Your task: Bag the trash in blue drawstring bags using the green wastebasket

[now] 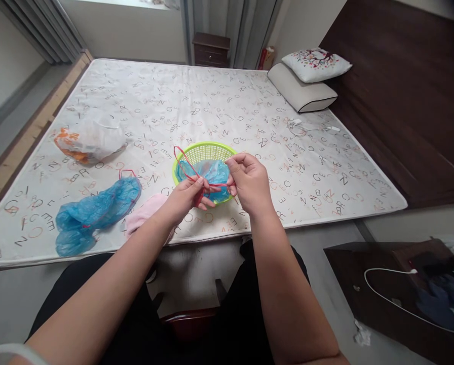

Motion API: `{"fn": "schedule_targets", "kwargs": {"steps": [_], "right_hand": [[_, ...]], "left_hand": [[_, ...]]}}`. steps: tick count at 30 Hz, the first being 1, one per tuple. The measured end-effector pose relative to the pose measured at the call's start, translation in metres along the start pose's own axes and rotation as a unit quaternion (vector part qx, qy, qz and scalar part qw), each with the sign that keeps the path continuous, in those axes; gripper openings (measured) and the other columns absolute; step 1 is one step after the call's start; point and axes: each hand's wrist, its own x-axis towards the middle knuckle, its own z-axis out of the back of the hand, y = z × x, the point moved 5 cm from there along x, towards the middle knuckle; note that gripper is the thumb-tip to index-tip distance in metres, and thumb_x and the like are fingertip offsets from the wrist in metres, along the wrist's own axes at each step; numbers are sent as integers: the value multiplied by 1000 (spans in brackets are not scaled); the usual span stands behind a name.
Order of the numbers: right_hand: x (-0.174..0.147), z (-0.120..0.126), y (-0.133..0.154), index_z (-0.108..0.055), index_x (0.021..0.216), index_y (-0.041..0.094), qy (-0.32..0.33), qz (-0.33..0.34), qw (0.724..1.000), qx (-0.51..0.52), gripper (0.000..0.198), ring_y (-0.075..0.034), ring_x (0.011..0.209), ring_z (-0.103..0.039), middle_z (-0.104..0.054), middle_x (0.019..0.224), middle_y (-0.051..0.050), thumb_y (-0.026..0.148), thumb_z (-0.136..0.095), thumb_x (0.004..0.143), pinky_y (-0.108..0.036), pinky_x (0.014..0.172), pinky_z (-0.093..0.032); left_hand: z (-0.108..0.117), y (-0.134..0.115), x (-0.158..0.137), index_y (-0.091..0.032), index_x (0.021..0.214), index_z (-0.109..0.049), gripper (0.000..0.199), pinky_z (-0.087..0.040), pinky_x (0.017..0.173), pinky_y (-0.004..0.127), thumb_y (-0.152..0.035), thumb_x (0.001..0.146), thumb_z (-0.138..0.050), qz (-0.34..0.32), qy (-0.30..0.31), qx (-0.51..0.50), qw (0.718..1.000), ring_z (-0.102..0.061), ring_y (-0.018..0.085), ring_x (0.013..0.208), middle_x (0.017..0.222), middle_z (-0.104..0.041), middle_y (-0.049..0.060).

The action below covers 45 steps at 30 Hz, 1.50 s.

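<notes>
A red drawstring is stretched between my two hands above a green plastic basket. My left hand pinches it between thumb and fingers, with a loop rising up and to the left. My right hand is closed on the other end of the string. Below my hands, a blue plastic bag lines the basket; my fingers hide part of it. Left of the basket lies a crumpled blue bag with a red drawstring, and a pink cloth lies partly behind my left forearm.
The mattress has a letter print. A clear and orange plastic bag lies on its left side. At the far right are a cushion and a white cable. A dark cabinet stands at the lower right.
</notes>
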Motion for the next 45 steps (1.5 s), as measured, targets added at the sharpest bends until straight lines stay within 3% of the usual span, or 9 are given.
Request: {"fn": "schedule_targets", "kwargs": {"steps": [9, 14, 18, 21, 24, 27, 35, 40, 45], "right_hand": [[-17, -48, -18, -62, 91, 25, 267, -102, 958, -20, 21, -11, 46, -57, -61, 62, 5, 45, -67, 91, -25, 47, -46], [-11, -41, -12, -68, 93, 26, 191, -3, 980, -57, 16, -16, 77, -66, -70, 88, 0, 41, -63, 93, -32, 72, -55], [-7, -28, 4, -68, 97, 27, 86, 97, 982, -139, 10, -20, 96, -65, -70, 101, -2, 33, -67, 90, -39, 89, -53], [-8, -25, 15, -67, 104, 28, 65, 162, 970, -168, 18, -23, 121, -58, -67, 121, -4, 24, -67, 86, -44, 107, -46], [-9, -27, 12, -63, 115, 29, 110, 146, 972, -149, 31, -22, 129, -55, -64, 131, -3, 18, -62, 86, -44, 114, -41], [-8, -28, -2, -59, 121, 28, 162, 80, 978, -109, 34, -19, 118, -62, -68, 121, -3, 19, -58, 88, -41, 107, -47], [-11, -34, -17, -62, 120, 25, 217, -27, 959, -181, 30, -16, 81, -64, -67, 87, 1, 28, -64, 90, -33, 75, -50], [-8, -41, -20, -55, 138, 18, 186, -39, 953, -237, 47, -16, 76, -62, -65, 76, 2, 20, -62, 91, -32, 73, -46], [-7, -43, -23, -66, 123, 18, 194, -40, 944, -263, 31, -13, 63, -55, -59, 65, 4, 25, -61, 93, -30, 62, -38]], "left_hand": [[15, -1, 2, -16, 88, -60, 19, -46, 42, 11, -32, 96, -67, 23, -52, -225, 973, -54, 3, 42, 64, -62, -4], [17, -2, 2, -16, 86, -61, 18, -53, 48, 14, -28, 99, -60, 46, -52, -242, 968, -61, 6, 49, 67, -65, -1], [17, -7, 1, -15, 84, -60, 19, -55, 54, 16, -26, 99, -59, 40, -35, -236, 970, -65, 8, 57, 74, -67, 1], [15, -9, -1, -16, 81, -59, 21, -53, 53, 17, -30, 95, -64, 54, -14, -219, 974, -63, 9, 56, 69, -62, 0], [9, -10, -4, -16, 76, -58, 27, -51, 53, 19, -35, 91, -69, 73, 16, -176, 982, -57, 9, 54, 61, -54, -2], [6, -10, -6, -16, 72, -58, 30, -48, 53, 20, -37, 86, -74, 82, 29, -112, 990, -54, 9, 53, 61, -53, -1], [18, -11, 0, -14, 76, -69, 27, -42, 60, 24, -40, 83, -70, -4, -61, 72, 996, -54, 12, 61, 68, -61, 2], [20, -18, -1, -18, 68, -60, 32, -38, 63, 27, -37, 94, -53, -99, -91, 330, 934, -50, 14, 62, 64, -57, -1], [15, -25, -6, -20, 71, -56, 36, -42, 66, 30, -37, 100, -46, -224, -125, 463, 848, -54, 17, 68, 69, -57, 0]]}}
